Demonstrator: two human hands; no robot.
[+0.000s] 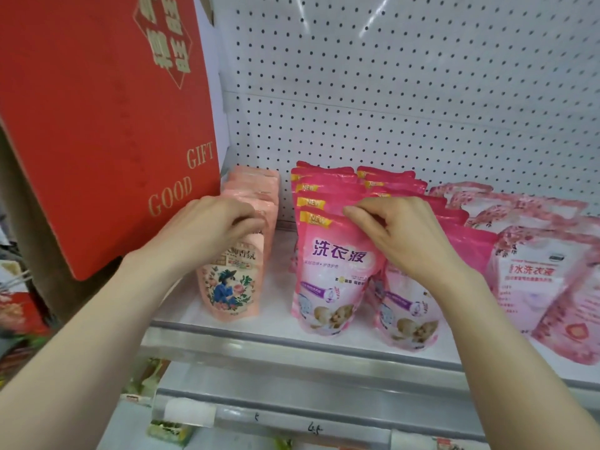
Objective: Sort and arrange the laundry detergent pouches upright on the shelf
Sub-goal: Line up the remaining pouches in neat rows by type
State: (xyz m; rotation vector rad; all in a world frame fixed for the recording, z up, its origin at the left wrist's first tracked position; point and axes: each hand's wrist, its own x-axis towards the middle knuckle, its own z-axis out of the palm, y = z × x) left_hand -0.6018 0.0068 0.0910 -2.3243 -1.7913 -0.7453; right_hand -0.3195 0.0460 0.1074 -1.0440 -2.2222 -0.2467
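Left hand (207,222): fingers curled over the top of the front peach pouch (230,287), upright at the shelf (276,323) front edge, left end
Right hand (399,235): apart from the other, fingertips gripping the top edge of the front pink pouch (328,287), upright at the front edge, mid-shelf
Second pink row (406,310): just beside it, under the right palm
Rose-print pouches (532,280): right end, leaning
Red gift box (97,125): touching the peach row's left side

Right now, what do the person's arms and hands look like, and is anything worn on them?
The left forearm and the right forearm are bare as far as the frame edge, and no sleeve shows. The left hand and the right hand wear no gloves. No ring, watch or bracelet is visible.
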